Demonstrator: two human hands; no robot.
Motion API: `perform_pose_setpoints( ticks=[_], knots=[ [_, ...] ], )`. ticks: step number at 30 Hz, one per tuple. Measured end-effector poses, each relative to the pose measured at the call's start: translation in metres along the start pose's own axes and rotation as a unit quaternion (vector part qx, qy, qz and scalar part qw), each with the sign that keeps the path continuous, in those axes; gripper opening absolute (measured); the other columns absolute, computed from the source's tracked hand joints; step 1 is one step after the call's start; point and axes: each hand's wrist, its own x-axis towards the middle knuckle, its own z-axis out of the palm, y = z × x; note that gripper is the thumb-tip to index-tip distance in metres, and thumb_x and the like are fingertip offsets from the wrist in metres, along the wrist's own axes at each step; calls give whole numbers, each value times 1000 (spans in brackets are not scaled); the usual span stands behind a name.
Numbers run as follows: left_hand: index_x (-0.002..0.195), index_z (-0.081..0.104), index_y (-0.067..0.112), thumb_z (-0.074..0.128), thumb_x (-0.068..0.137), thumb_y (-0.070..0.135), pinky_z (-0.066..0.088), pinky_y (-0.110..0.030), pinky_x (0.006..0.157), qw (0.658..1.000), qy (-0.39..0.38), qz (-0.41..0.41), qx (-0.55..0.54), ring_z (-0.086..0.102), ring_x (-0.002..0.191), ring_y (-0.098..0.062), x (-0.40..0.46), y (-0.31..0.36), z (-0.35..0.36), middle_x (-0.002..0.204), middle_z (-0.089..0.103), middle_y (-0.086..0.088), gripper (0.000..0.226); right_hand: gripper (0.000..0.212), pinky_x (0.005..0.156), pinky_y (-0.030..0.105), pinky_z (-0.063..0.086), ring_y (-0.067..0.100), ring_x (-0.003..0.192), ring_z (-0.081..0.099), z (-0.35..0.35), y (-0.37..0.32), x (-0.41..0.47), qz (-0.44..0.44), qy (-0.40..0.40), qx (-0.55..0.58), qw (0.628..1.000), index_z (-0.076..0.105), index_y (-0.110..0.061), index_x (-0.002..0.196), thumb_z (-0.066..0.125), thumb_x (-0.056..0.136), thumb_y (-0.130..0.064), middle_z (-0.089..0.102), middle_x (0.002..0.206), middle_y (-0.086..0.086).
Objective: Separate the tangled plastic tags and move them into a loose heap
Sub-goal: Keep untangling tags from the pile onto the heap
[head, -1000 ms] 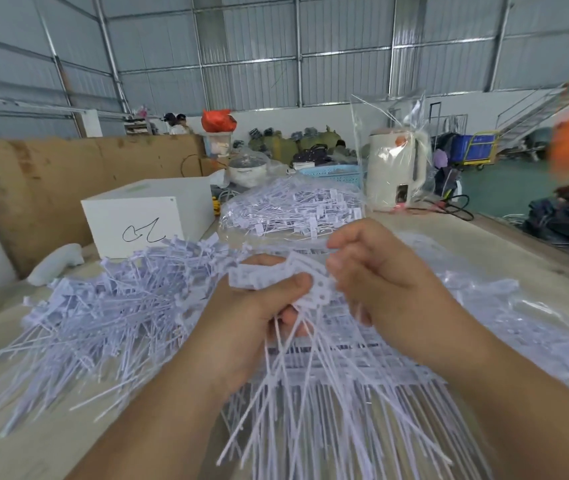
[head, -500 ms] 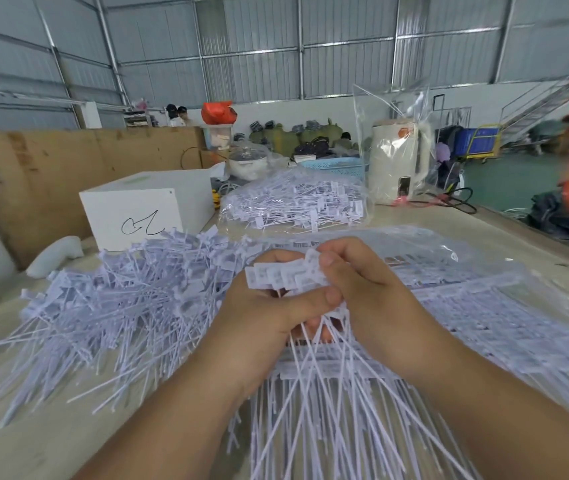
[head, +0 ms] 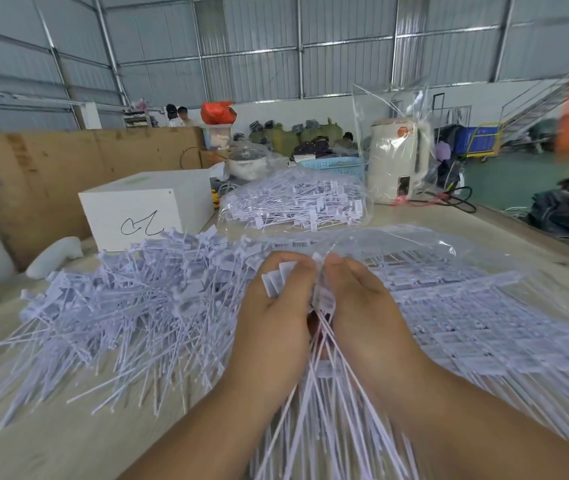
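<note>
A bundle of white plastic tags (head: pixel 314 382) hangs between both hands at the centre, its flat heads pinched at the top and its long thin tails fanning down toward me. My left hand (head: pixel 276 320) is shut on the heads on the left side. My right hand (head: pixel 362 317) is shut on them from the right, thumbs nearly touching. A loose heap of separated tags (head: pixel 120 313) spreads over the table to the left. Flat rows of tags in a clear plastic bag (head: pixel 484 313) lie to the right, under my right forearm.
A second clear bag of tags (head: pixel 293 202) sits behind the hands. A white box (head: pixel 144 206) stands at back left, a white kettle in plastic wrap (head: pixel 397 161) at back right. A plywood board (head: pixel 33 174) leans along the left. The wooden table (head: pixel 51 441) shows at front left.
Both hands have closed together over the tag heads, palms now facing each other. The bundle's tails have drawn into a narrower fan. The camera has tilted slightly down.
</note>
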Motion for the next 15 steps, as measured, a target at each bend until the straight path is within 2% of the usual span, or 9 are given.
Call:
perform_pose_setpoints(
  ticks=[2, 4, 7, 10, 11, 12, 14, 15],
  knots=[
    [75, 66, 28, 55, 84, 40, 51, -35, 66, 1000, 25, 0, 8, 66, 68, -14, 1, -3, 2, 69, 68, 2, 18, 32, 57, 19, 52, 6, 63, 67, 3, 3, -3, 11, -4, 17, 1000, 65, -6, 92, 45, 103, -28, 72, 70, -2],
    [83, 69, 26, 53, 82, 51, 51, -36, 76, 999, 43, -19, 10, 70, 79, -15, 2, -4, 1, 80, 72, 2, 30, 30, 67, 21, 54, 4, 69, 69, 6, 4, -5, 27, -15, 25, 999, 67, -10, 94, 46, 103, -30, 74, 75, -6],
    [80, 70, 29, 47, 79, 62, 51, -37, 80, 999, 40, -32, 6, 70, 80, -15, 3, -4, 1, 81, 73, 2, 40, 31, 63, 16, 52, 4, 69, 68, 7, 4, -6, 59, -23, 42, 997, 66, -4, 101, 49, 101, -31, 74, 81, 3],
    [79, 65, 34, 48, 72, 73, 49, -45, 78, 999, 24, -28, -26, 63, 74, -21, 1, 1, 3, 77, 65, -7, 43, 34, 76, 31, 55, 21, 84, 70, 11, 0, -10, 87, -45, 75, 992, 60, 4, 106, 55, 98, -29, 68, 104, 23],
    [82, 63, 33, 47, 68, 76, 50, -46, 75, 999, 17, -27, -32, 62, 72, -22, 0, 2, 3, 77, 64, -9, 48, 33, 75, 35, 57, 26, 85, 71, 12, -1, -12, 88, -55, 84, 991, 60, 2, 107, 57, 97, -30, 68, 105, 24],
    [86, 61, 34, 46, 66, 78, 52, -45, 69, 999, 12, -28, -36, 61, 68, -21, -2, 2, 2, 75, 64, -8, 50, 31, 65, 35, 58, 26, 78, 72, 13, -3, -14, 87, -62, 91, 990, 60, -1, 106, 58, 97, -30, 69, 98, 24],
    [88, 58, 42, 47, 67, 77, 47, -33, 47, 998, 6, -41, -41, 56, 52, -21, -3, 4, 1, 63, 63, 1, 42, 29, 42, 26, 45, 22, 52, 60, 13, -7, -15, 81, -56, 94, 991, 57, -3, 101, 58, 96, -31, 63, 76, 22],
    [89, 56, 45, 51, 69, 73, 42, -26, 39, 997, -1, -53, -47, 51, 45, -20, -3, 5, 1, 57, 61, 4, 35, 29, 39, 23, 38, 20, 47, 52, 13, -8, -15, 77, -47, 90, 992, 55, -2, 100, 59, 96, -31, 57, 72, 18]
  ],
)
